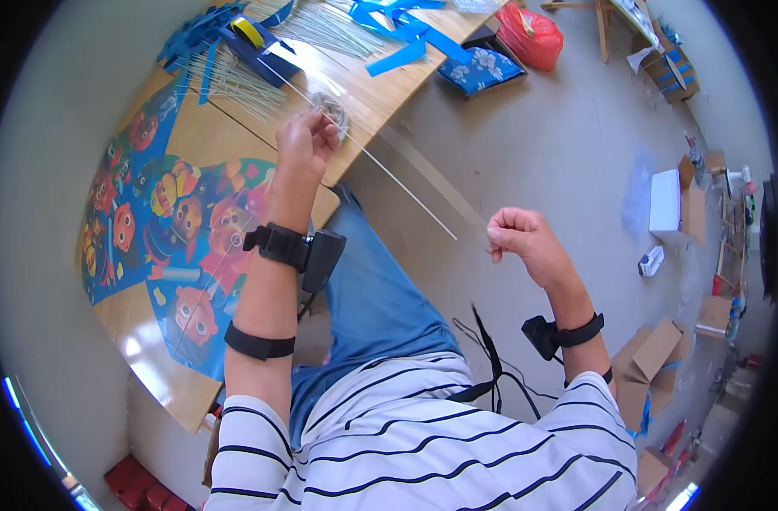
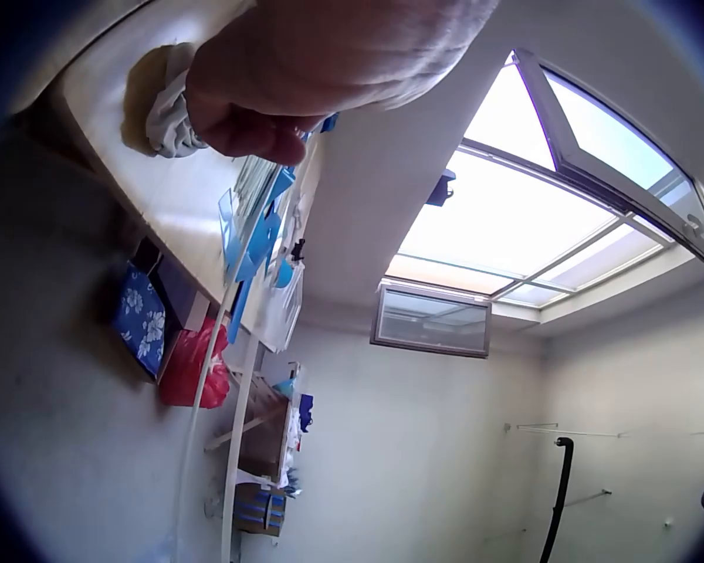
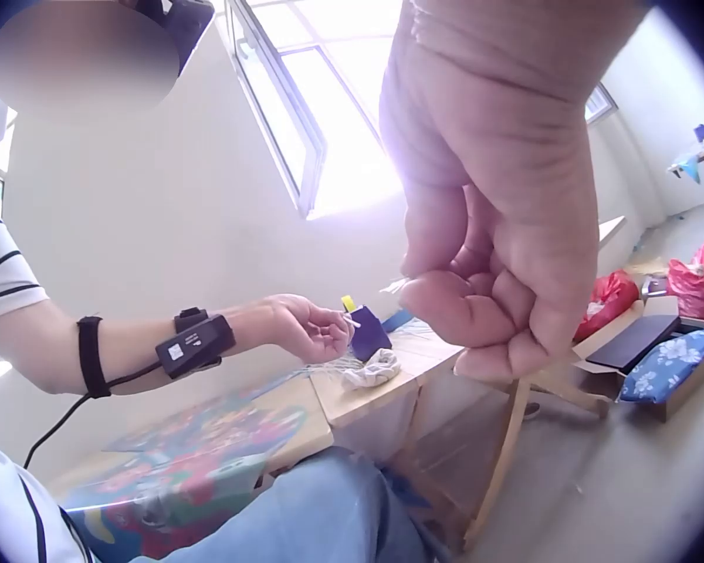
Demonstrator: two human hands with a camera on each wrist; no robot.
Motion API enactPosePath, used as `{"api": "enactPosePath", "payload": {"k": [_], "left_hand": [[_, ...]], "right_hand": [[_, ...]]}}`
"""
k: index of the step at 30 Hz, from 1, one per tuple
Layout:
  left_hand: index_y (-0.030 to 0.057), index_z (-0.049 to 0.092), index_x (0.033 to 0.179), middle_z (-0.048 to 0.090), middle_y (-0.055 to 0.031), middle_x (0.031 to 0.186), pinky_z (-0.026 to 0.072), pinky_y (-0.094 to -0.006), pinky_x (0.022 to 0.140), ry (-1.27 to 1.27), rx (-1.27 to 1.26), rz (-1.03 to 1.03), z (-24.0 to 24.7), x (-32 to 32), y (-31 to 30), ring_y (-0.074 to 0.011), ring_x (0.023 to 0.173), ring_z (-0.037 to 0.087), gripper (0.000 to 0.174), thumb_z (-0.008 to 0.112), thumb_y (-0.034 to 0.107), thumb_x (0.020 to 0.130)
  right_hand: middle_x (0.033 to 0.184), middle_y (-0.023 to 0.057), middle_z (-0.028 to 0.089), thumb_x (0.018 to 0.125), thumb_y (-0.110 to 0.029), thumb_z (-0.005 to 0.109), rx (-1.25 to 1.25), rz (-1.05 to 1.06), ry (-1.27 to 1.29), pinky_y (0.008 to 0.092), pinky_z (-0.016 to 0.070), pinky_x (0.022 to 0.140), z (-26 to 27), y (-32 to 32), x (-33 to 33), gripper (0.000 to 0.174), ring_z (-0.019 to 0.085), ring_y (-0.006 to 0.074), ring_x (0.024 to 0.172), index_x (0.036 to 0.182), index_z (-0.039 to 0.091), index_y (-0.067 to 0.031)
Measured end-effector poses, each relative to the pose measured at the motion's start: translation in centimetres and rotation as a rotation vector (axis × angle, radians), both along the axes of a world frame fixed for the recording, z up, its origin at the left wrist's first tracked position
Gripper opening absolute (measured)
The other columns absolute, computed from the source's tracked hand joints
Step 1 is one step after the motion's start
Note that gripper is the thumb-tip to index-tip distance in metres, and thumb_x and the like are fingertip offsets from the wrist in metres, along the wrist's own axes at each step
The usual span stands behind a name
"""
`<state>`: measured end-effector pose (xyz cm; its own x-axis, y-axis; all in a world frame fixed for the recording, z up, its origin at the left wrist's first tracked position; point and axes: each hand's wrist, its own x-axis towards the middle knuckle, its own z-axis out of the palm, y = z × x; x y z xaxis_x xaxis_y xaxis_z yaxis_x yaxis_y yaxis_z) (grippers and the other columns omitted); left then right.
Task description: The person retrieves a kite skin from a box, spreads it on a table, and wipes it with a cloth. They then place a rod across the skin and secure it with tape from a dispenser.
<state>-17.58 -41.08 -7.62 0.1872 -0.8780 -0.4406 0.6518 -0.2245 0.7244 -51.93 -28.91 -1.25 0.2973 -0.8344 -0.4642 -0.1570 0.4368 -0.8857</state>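
My left hand (image 1: 308, 140) is raised over the wooden table's edge (image 1: 368, 115), its fingertips pinched together beside a small coil of white string (image 1: 336, 109). In the right wrist view this hand (image 3: 311, 329) hovers just above the coil (image 3: 370, 370). My right hand (image 1: 517, 232) is held out over the floor, clenched, with a wisp of thin white thread (image 3: 393, 285) coming out between thumb and fingers. A thin white rod (image 1: 397, 183) sticks out from the table toward the right hand. A colourful cartoon-fish kite sheet (image 1: 163, 221) lies on the table at left.
A bundle of thin rods (image 1: 244, 81), a blue tape dispenser (image 1: 253, 38) and blue ribbons (image 1: 402, 30) lie at the table's far end. A blue floral cushion (image 1: 481, 68) and red bag (image 1: 532, 36) sit on the floor; cardboard boxes (image 1: 653, 353) stand at right.
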Motion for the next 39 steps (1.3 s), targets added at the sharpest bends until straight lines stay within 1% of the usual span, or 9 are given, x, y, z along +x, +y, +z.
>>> {"api": "enactPosePath", "payload": {"k": [5, 11, 13, 17, 21, 24, 28, 32, 39], "left_hand": [[-0.0022, 0.059, 0.096, 0.061, -0.0109, 0.084, 0.0532, -0.0275, 0.059, -0.005, 0.032, 0.002, 0.4, -0.9, -0.2, -0.0157, 0.068, 0.059, 0.009, 0.058, 0.006, 0.095], [0.0022, 0.058, 0.09, 0.062, -0.0072, 0.076, 0.0532, -0.0264, 0.052, 0.007, -0.004, -0.001, -0.4, -1.5, -0.2, -0.0138, 0.06, 0.06, 0.004, 0.057, 0.005, 0.093], [0.0043, 0.057, 0.089, 0.062, -0.0056, 0.074, 0.0526, -0.0253, 0.05, -0.03, -0.016, 0.026, -1.3, -1.8, -0.2, -0.0122, 0.056, 0.06, 0.005, 0.056, 0.005, 0.094], [0.0049, 0.056, 0.091, 0.062, -0.0059, 0.074, 0.0521, -0.0247, 0.05, -0.016, 0.065, 0.062, 0.0, -2.5, 0.6, -0.0115, 0.056, 0.059, 0.004, 0.056, 0.005, 0.095], [0.0046, 0.056, 0.093, 0.063, -0.0059, 0.074, 0.052, -0.0247, 0.051, -0.067, 0.078, 0.131, -0.5, -0.9, 0.6, -0.0116, 0.056, 0.06, 0.004, 0.056, 0.007, 0.096], [0.0056, 0.057, 0.088, 0.063, -0.0051, 0.073, 0.0518, -0.0247, 0.051, -0.084, 0.069, 0.188, -2.2, 1.8, -0.3, -0.0104, 0.056, 0.06, 0.007, 0.058, 0.007, 0.095], [0.0063, 0.058, 0.082, 0.061, -0.0035, 0.069, 0.0468, -0.0228, 0.047, -0.134, 0.069, 0.24, -2.6, 4.2, -1.1, -0.0098, 0.054, 0.06, 0.013, 0.057, 0.01, 0.094], [0.007, 0.057, 0.079, 0.061, -0.0038, 0.066, 0.0459, -0.023, 0.046, -0.177, 0.071, 0.266, -2.8, 6.4, -2.2, -0.0106, 0.053, 0.059, 0.016, 0.057, 0.011, 0.094], [0.0055, 0.058, 0.075, 0.06, -0.0048, 0.064, 0.0463, -0.0244, 0.045, -0.162, 0.093, 0.33, -2.3, 7.0, -4.0, -0.0125, 0.051, 0.06, 0.017, 0.057, 0.008, 0.092]], "right_hand": [[0.075, 0.0031, 0.061, 0.09, -0.01, 0.064, -0.004, -0.007, -0.017, 0.0256, 0.049, 0.065, -0.3, 0.3, 0.2, 0.01, 0.059, 0.0119, 0.065, 0.084, 0.062, -0.0017], [0.073, 0.0037, 0.061, 0.086, -0.006, 0.065, -0.054, 0.032, 0.044, 0.0264, 0.0492, 0.064, -0.9, 0.3, 0.3, 0.007, 0.059, 0.0122, 0.065, 0.082, 0.063, -0.0006], [0.072, 0.0061, 0.063, 0.085, -0.004, 0.063, -0.037, 0.032, 0.026, 0.0276, 0.0502, 0.063, -1.2, 0.3, 0.2, 0.005, 0.06, 0.0132, 0.064, 0.082, 0.061, -0.0008], [0.073, 0.0056, 0.064, 0.083, -0.002, 0.066, 0.004, 0.008, 0.002, 0.0273, 0.0504, 0.063, -0.5, 0.2, 0.6, 0.004, 0.061, 0.0134, 0.064, 0.083, 0.063, 0.0005], [0.073, 0.0062, 0.064, 0.083, 0.0, 0.066, 0.027, -0.015, 0.008, 0.0273, 0.0511, 0.064, -0.4, 0.1, 0.5, 0.004, 0.061, 0.0141, 0.064, 0.083, 0.062, 0.001], [0.073, 0.0066, 0.064, 0.082, 0.0, 0.065, 0.04, -0.024, 0.015, 0.0276, 0.0509, 0.064, -0.1, 0.1, 0.7, 0.003, 0.061, 0.0146, 0.064, 0.082, 0.062, 0.0011], [0.072, 0.0075, 0.064, 0.081, 0.0, 0.065, 0.06, -0.024, 0.022, 0.0282, 0.0513, 0.064, -0.2, -0.1, 0.5, 0.003, 0.062, 0.0152, 0.063, 0.082, 0.062, 0.0009], [0.071, 0.0076, 0.064, 0.081, 0.0, 0.065, 0.072, -0.034, 0.02, 0.0283, 0.051, 0.065, -0.1, -0.3, 0.4, 0.004, 0.061, 0.0152, 0.063, 0.082, 0.062, 0.0011], [0.072, 0.0072, 0.064, 0.081, -0.001, 0.065, 0.078, -0.001, 0.019, 0.0281, 0.0504, 0.065, -0.2, -0.6, 0.2, 0.004, 0.061, 0.0148, 0.064, 0.082, 0.062, 0.0016]]}}
